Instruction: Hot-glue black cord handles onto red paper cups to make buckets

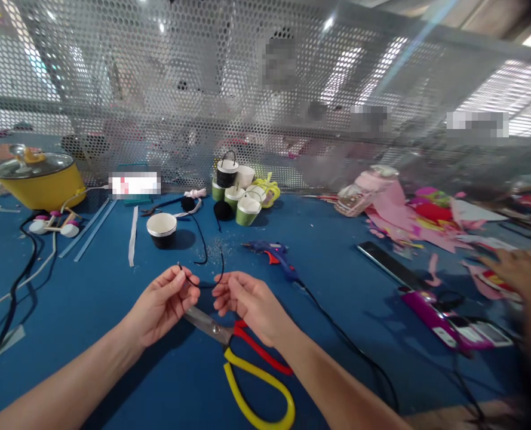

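Note:
Between my two hands a thin black cord (208, 286) hangs in a shallow curve, its ends sticking up. My left hand (165, 303) pinches one side of it, and my right hand (245, 301) pinches the other. Scissors (260, 394) with one red and one yellow handle lie under and in front of my hands, blades partly hidden by my left hand. Beyond my left hand stands a small black cup (162, 234) with a white rim. A blue glue gun (274, 252) lies beyond my right hand. Another piece of black cord (201, 239) curves across the blue table (113, 286).
Small green cups (248, 211) and a black handled cup (227, 173) stand at the back. A yellow pot (43, 182) is at the left. Rightward lie a phone (393, 264), a purple power strip (444, 319), pink scraps (395, 209) and another person's hand (516, 269). Cables cross both sides.

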A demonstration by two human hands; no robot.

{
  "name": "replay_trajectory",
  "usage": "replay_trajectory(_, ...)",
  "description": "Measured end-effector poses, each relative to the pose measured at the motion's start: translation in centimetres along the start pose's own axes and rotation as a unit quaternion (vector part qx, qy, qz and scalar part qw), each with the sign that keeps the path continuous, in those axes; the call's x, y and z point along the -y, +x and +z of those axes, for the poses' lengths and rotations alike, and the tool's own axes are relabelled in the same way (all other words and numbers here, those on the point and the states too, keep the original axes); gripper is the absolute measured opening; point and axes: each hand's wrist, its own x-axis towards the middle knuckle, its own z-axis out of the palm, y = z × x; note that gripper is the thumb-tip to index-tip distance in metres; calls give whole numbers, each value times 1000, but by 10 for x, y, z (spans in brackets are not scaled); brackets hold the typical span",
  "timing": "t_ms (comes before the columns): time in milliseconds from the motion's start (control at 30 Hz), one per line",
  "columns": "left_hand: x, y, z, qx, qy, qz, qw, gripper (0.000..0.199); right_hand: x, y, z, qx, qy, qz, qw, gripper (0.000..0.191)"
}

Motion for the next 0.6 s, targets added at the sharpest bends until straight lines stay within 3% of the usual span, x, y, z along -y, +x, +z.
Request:
replay_trajectory(167,-2,4,-2,-30,-2,23,999,11,6,-2,-4,-23,-73,37,996,29)
replay_trajectory(300,-2,5,-3,-26,3,17,1000,9,8,-4,-5,-29,-134,24,990,32)
replay_trajectory(433,-10,6,-3,-21,5,51,998,9,9,-3,-4,-31,-85,18,996,30)
replay_trajectory(600,-18,7,-4,-29,20,84,996,10,10,-1,-1,-5,13,70,997,20)
